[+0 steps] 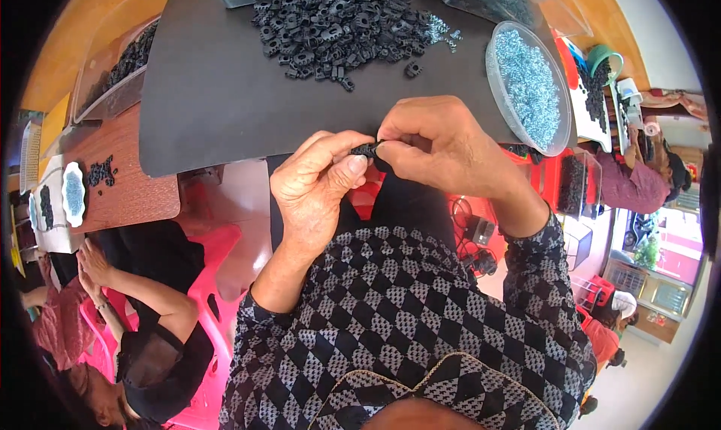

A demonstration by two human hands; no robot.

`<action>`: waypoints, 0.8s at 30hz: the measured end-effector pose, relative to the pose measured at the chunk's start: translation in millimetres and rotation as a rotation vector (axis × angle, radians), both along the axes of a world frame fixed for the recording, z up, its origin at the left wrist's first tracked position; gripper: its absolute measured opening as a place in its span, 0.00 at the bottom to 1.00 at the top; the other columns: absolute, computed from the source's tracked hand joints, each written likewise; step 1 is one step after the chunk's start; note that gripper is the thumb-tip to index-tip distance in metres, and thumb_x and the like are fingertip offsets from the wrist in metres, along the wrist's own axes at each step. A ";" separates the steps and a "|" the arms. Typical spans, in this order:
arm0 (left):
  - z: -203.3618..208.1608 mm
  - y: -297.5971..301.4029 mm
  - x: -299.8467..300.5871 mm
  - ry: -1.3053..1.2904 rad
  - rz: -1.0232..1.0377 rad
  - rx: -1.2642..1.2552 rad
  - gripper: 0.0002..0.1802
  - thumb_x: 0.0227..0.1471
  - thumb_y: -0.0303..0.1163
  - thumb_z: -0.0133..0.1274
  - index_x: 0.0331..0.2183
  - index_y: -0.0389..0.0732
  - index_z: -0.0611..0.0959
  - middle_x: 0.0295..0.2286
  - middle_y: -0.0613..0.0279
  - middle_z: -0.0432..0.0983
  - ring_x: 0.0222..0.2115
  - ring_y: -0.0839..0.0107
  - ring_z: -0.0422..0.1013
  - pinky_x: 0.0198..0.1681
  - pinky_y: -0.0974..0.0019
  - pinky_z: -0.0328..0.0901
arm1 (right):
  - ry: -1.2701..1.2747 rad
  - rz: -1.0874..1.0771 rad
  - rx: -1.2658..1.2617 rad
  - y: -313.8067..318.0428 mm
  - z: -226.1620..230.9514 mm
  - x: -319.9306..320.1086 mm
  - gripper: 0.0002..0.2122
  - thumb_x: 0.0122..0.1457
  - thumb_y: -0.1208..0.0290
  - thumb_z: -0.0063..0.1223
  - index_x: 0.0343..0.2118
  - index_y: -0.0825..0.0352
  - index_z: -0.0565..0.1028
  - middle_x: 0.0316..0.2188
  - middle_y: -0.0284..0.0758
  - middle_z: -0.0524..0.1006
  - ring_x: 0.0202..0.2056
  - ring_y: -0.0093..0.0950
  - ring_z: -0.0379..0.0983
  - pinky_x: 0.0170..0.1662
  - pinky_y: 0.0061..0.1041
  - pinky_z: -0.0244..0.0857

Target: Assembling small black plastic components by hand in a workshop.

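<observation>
Just off the near edge of the dark table [225, 122], my left hand [312, 186] pinches a small black plastic part [363, 150] between thumb and fingers. My right hand [451, 148] meets it from the right, its thumb and fingertips closed together at the part's end. Whatever else the right fingertips may hold is hidden. Beyond both hands lies a heap of similar black plastic parts [338, 36], with one loose piece [413, 69] at its near right. A few small silvery screws [439, 30] are scattered at the heap's right side.
A round clear tray [493, 81] full of small silvery-blue screws [529, 84] stands at the table's right edge. Clear bins [492, 0] sit at the back. On the left, a co-worker [150, 340] sits by a brown table [139, 167]. Other people are at the right.
</observation>
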State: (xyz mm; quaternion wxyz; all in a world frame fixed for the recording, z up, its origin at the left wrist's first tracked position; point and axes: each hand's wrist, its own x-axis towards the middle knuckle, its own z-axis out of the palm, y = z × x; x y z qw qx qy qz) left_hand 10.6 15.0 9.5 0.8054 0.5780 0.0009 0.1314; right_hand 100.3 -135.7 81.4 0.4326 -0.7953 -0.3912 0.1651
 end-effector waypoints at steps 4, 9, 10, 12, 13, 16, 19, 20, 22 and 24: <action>-1.0 0.7 -1.2 -0.025 0.025 0.015 0.11 0.49 0.23 0.56 0.36 0.30 0.80 0.26 0.65 0.72 0.25 0.81 0.69 0.28 0.79 0.66 | 0.107 -0.034 -0.078 3.3 2.9 -1.3 0.03 0.47 0.78 0.52 0.22 0.71 0.72 0.14 0.32 0.68 0.17 0.19 0.61 0.19 0.20 0.53; 0.4 -0.1 -4.1 0.078 0.037 0.009 0.10 0.50 0.25 0.55 0.36 0.30 0.80 0.27 0.61 0.76 0.23 0.81 0.70 0.25 0.79 0.66 | 0.133 0.028 -0.134 3.7 2.3 1.2 0.05 0.50 0.75 0.49 0.23 0.72 0.71 0.15 0.36 0.67 0.17 0.24 0.63 0.21 0.25 0.56; 0.5 0.7 -4.0 0.079 0.038 0.007 0.10 0.50 0.25 0.55 0.36 0.30 0.80 0.27 0.61 0.76 0.23 0.81 0.70 0.25 0.79 0.66 | 0.135 0.029 -0.136 3.6 0.4 2.6 0.05 0.50 0.75 0.49 0.23 0.72 0.71 0.15 0.36 0.67 0.17 0.24 0.63 0.21 0.25 0.56; 1.2 1.9 -4.1 0.047 0.026 0.046 0.10 0.50 0.24 0.54 0.37 0.30 0.80 0.27 0.61 0.76 0.23 0.81 0.70 0.25 0.79 0.66 | 0.038 0.111 -0.083 2.1 -5.3 4.0 0.05 0.53 0.75 0.46 0.24 0.72 0.71 0.17 0.38 0.69 0.19 0.32 0.65 0.24 0.29 0.58; 1.4 2.6 -4.5 0.050 0.025 0.044 0.10 0.50 0.24 0.54 0.37 0.30 0.80 0.27 0.61 0.76 0.23 0.81 0.70 0.25 0.79 0.66 | 0.041 0.111 -0.085 1.9 -7.0 3.0 0.05 0.53 0.75 0.46 0.24 0.72 0.71 0.17 0.38 0.69 0.19 0.32 0.65 0.24 0.29 0.58; 1.6 3.4 -4.9 0.056 0.020 0.040 0.10 0.51 0.23 0.53 0.37 0.30 0.79 0.27 0.60 0.77 0.23 0.81 0.70 0.25 0.79 0.66 | -0.182 0.142 -0.083 3.3 -8.2 1.4 0.06 0.54 0.75 0.46 0.26 0.72 0.71 0.20 0.40 0.70 0.23 0.38 0.66 0.26 0.32 0.59; -2.2 3.9 -5.9 0.053 0.040 0.000 0.09 0.51 0.22 0.52 0.37 0.30 0.79 0.27 0.59 0.77 0.23 0.80 0.70 0.25 0.78 0.66 | -0.185 0.138 -0.089 5.4 -5.1 -1.1 0.06 0.55 0.74 0.47 0.28 0.73 0.71 0.21 0.41 0.70 0.24 0.39 0.67 0.28 0.33 0.59; -2.1 3.4 -6.7 0.046 0.048 0.020 0.09 0.51 0.21 0.52 0.37 0.29 0.79 0.27 0.59 0.76 0.23 0.80 0.70 0.25 0.77 0.66 | -0.171 0.128 -0.096 4.4 -3.5 -1.9 0.06 0.55 0.74 0.48 0.28 0.73 0.71 0.21 0.42 0.70 0.24 0.39 0.67 0.28 0.33 0.60; -0.8 3.5 -7.8 0.041 0.057 0.040 0.09 0.51 0.21 0.52 0.37 0.29 0.79 0.27 0.59 0.76 0.22 0.80 0.70 0.25 0.77 0.66 | -0.155 0.118 -0.104 4.3 -3.1 -2.3 0.06 0.55 0.74 0.48 0.28 0.73 0.71 0.21 0.42 0.70 0.24 0.39 0.67 0.28 0.33 0.60; 0.5 5.1 -7.0 -0.003 0.070 0.072 0.09 0.51 0.21 0.52 0.36 0.29 0.79 0.27 0.59 0.76 0.22 0.80 0.70 0.25 0.78 0.66 | -0.180 0.107 -0.058 5.0 -5.4 -0.9 0.06 0.54 0.74 0.51 0.28 0.73 0.72 0.21 0.40 0.71 0.22 0.35 0.67 0.26 0.29 0.60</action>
